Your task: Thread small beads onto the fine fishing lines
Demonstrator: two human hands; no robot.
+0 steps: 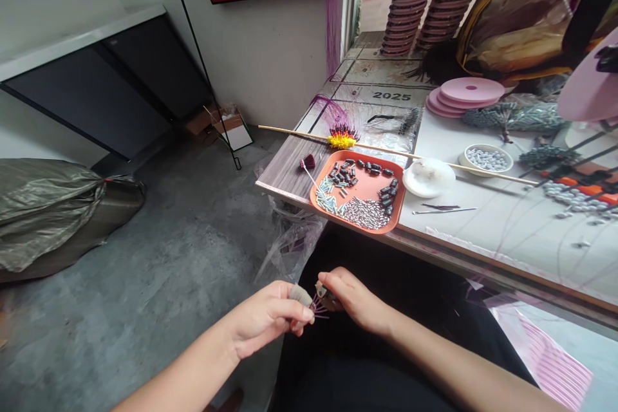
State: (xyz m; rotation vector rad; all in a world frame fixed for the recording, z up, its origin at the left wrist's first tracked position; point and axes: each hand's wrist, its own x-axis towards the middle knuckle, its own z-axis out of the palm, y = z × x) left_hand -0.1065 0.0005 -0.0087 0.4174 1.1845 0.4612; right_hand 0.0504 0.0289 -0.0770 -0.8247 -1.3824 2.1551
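Note:
My left hand (273, 317) is closed in a pinch on a small bunch of thin purple strands (318, 309) above my lap. A grey cover (300, 295) sits on one of its fingers. Close beside it, my right hand (355, 301) has its fingers curled in at the other side of the strands. Whatever lies inside those fingers is hidden. On the table just beyond is an orange tray (360, 165) with black cylinders (387, 196), pale greenish rods (329, 199) and tiny shiny metal pieces (369, 212).
A thin wooden stick (290, 132) with a yellow bundle (341, 141) of purple threads lies behind the tray. Nearby are a white lid-like dish (429, 178), a bowl of grey pellets (485, 159), pink discs (472, 90) and stacked spools (408, 13). The table edge (458, 257) runs beyond my hands.

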